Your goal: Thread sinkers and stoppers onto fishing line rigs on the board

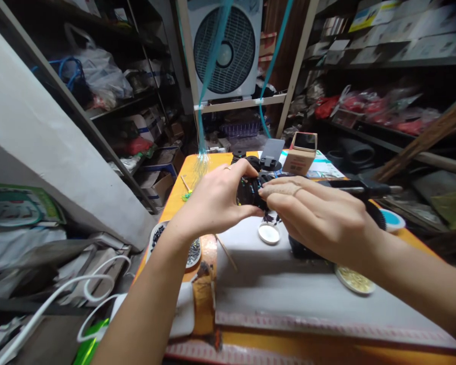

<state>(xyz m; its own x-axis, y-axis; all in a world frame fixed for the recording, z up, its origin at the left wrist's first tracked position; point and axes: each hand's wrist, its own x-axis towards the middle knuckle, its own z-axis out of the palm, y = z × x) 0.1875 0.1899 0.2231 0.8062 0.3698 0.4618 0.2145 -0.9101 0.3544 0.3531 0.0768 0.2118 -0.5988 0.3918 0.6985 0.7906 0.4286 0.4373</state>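
Observation:
A dark bundle (247,192) with small bluish glints, like black cords or beaded bands, is above the far middle of the table. My left hand (218,197) curves round its left side, index finger over the top and thumb underneath. From the right, my right hand (319,213) presses its closed fingertips against the bundle; the fingers hide what they pinch. Dark strands (271,218) hang below, above a small white round dish (269,242). Behind my right hand, a black device with a metal rod (351,190) is partly covered.
A tray (199,255) of dark beads stands left, and a dish (361,293) of yellowish pieces lies right. A thin stick (227,253) rests on the white sheet (273,294). At the back are a small cardboard box (298,163), black spools (238,154) and a box fan (224,53).

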